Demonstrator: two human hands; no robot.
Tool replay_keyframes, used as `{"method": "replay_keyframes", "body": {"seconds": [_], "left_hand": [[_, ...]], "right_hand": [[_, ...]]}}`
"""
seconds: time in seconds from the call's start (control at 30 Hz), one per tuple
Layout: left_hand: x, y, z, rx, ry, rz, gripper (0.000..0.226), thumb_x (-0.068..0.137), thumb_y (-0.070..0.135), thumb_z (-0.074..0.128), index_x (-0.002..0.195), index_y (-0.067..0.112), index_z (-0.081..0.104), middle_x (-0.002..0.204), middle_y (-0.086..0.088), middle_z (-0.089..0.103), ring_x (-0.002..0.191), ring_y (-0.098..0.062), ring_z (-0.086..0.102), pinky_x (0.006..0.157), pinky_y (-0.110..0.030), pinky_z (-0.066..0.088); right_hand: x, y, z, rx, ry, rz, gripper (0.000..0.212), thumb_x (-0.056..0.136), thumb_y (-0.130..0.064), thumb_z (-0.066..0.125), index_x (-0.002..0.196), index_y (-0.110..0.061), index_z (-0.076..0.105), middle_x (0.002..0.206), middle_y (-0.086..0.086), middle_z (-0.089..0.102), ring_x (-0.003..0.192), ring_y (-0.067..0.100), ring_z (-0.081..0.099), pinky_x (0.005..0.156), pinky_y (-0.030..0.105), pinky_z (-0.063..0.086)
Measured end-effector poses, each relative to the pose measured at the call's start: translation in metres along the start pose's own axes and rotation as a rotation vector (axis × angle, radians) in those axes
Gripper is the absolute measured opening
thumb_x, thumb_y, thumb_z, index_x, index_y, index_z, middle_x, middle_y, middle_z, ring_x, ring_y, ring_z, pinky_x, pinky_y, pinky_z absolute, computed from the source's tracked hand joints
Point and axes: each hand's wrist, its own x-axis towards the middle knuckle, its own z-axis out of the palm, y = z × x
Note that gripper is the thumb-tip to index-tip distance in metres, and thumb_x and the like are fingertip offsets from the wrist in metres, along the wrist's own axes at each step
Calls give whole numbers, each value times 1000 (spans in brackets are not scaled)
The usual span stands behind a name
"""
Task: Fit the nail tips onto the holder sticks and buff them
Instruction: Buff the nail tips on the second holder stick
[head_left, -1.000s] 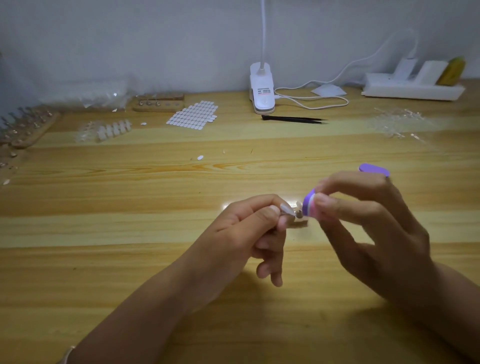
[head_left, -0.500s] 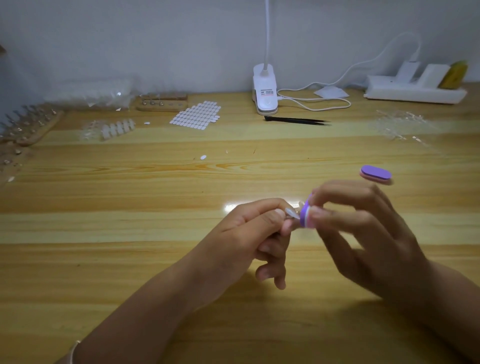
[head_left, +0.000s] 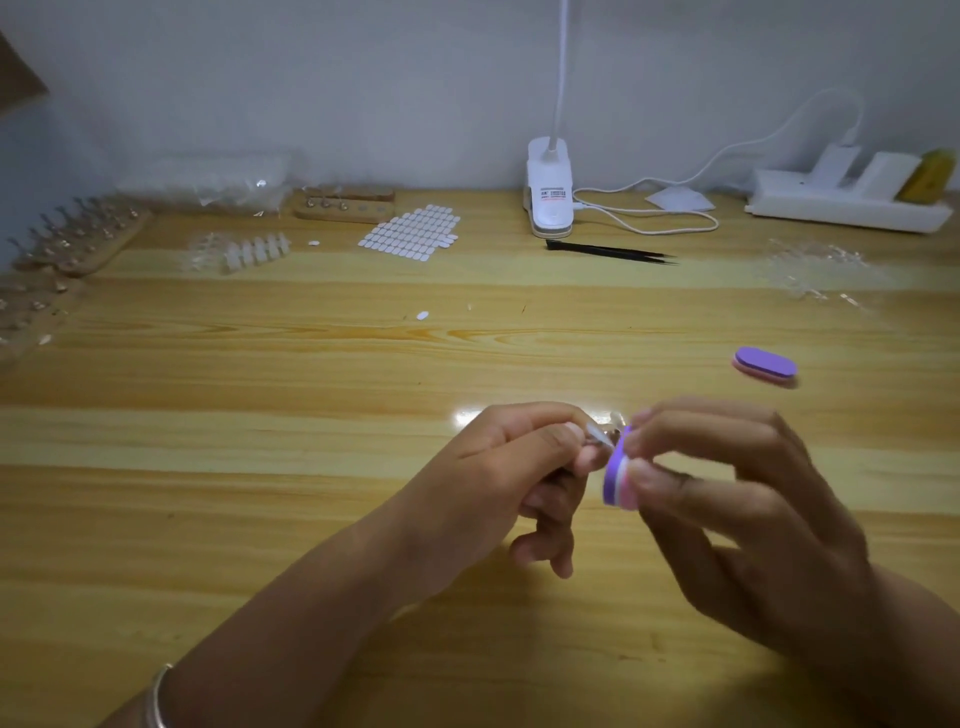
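My left hand (head_left: 511, 470) pinches a small holder stick with a clear nail tip (head_left: 597, 435) on its end, above the middle of the wooden table (head_left: 260, 493). My right hand (head_left: 727, 499) pinches a purple, white and pink buffer block (head_left: 617, 475) between thumb and fingers. The block's purple face lies against the nail tip. The stick itself is mostly hidden in my left fingers.
A second purple buffer (head_left: 764, 366) lies to the right. Wooden racks of holder sticks (head_left: 78, 234) stand at the far left, a smaller rack (head_left: 345, 204) behind. A sticker sheet (head_left: 410, 231), loose nail tips (head_left: 254, 250), black tweezers (head_left: 610, 252), a lamp base (head_left: 549, 189) and a power strip (head_left: 847, 200) line the back.
The buffer block has slid downward along the nail tip in my right hand. Both hands stay close together at about the same spot in the view.
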Motion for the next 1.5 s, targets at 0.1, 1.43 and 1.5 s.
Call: {"method": "replay_keyframes", "body": {"seconds": [0.1, 1.43, 1.5], "left_hand": [[0, 2, 0, 29, 3, 6, 26, 95, 17, 38, 73, 11, 51, 54, 4, 29, 38, -13, 32, 52, -26, 49], [1, 2, 2, 69, 70, -30, 27, 99, 17, 38, 76, 12, 51, 54, 7, 30, 39, -13, 31, 53, -29, 51], [0, 0, 3, 59, 77, -31, 28, 98, 18, 39, 76, 13, 54, 53, 7, 31, 38, -14, 32, 52, -28, 50]], "right_hand": [[0, 12, -1, -34, -62, 24, 21, 94, 1, 58, 113, -8, 52, 115, 11, 53, 105, 23, 58, 99, 24, 44], [3, 6, 4, 7, -19, 69, 22, 92, 4, 58, 111, -6, 55, 102, 17, 63, 97, 24, 59, 96, 25, 43], [1, 0, 7, 19, -32, 36, 27, 90, 7, 60, 114, -5, 57, 109, 11, 60, 101, 24, 58, 96, 28, 45]]}}
